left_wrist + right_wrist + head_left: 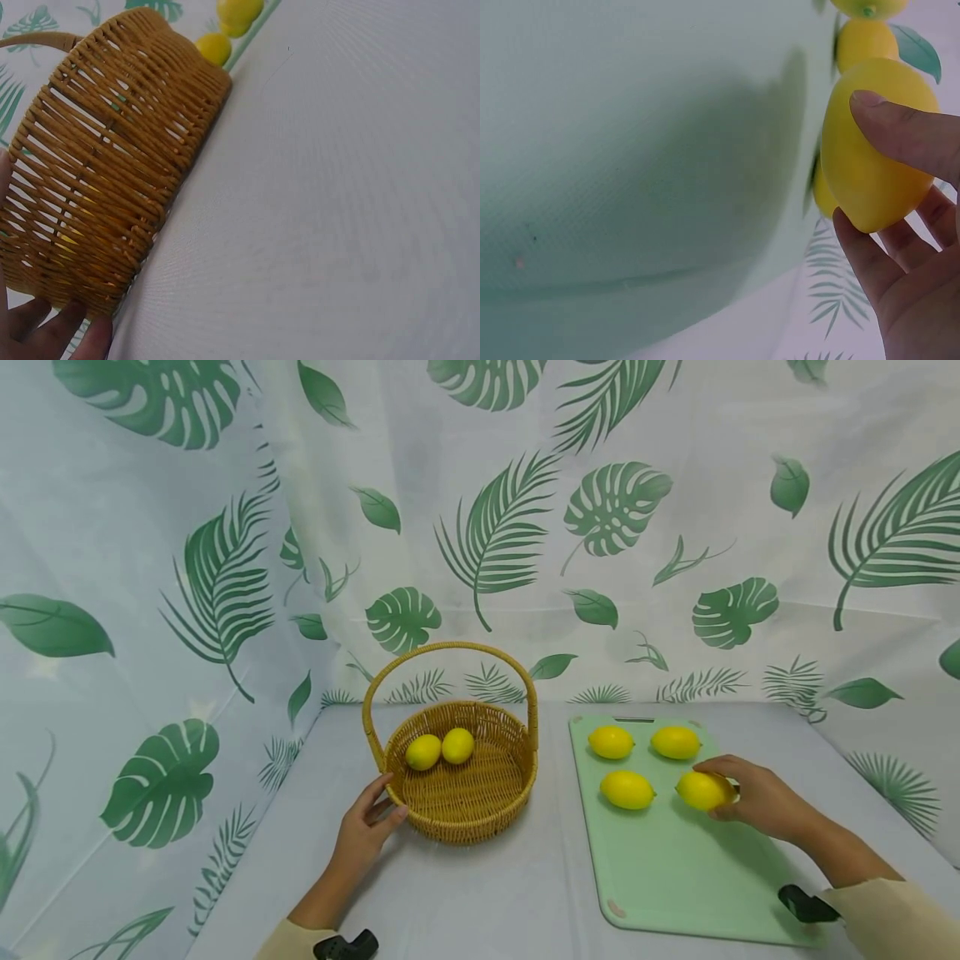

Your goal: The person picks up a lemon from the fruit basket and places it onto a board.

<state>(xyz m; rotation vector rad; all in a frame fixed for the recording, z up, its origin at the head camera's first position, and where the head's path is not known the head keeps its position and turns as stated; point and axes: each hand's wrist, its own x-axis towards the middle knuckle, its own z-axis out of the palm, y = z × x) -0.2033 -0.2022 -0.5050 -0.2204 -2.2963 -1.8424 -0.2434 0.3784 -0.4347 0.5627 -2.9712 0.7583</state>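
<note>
In the head view, my right hand [761, 797] grips a yellow lemon [703, 790] over the green cutting board [675, 877]. The right wrist view shows the thumb across this lemon [877, 150] and the fingers on its other side; a shadow falls on the board. Three more lemons lie on the board: one at back left [611, 742], one at back right [676, 742], one at front left [627, 790]. My left hand [365, 831] holds the left side of a wicker basket [465, 831], its fingertips on the weave [112, 180]. Two lemons [457, 745] sit inside the basket.
The basket's tall arched handle [450, 646] stands upright above it. A white-covered table [555, 860] lies under everything and separates the basket from the board. Behind and at the left hangs a white cloth [510, 602] with green leaf prints.
</note>
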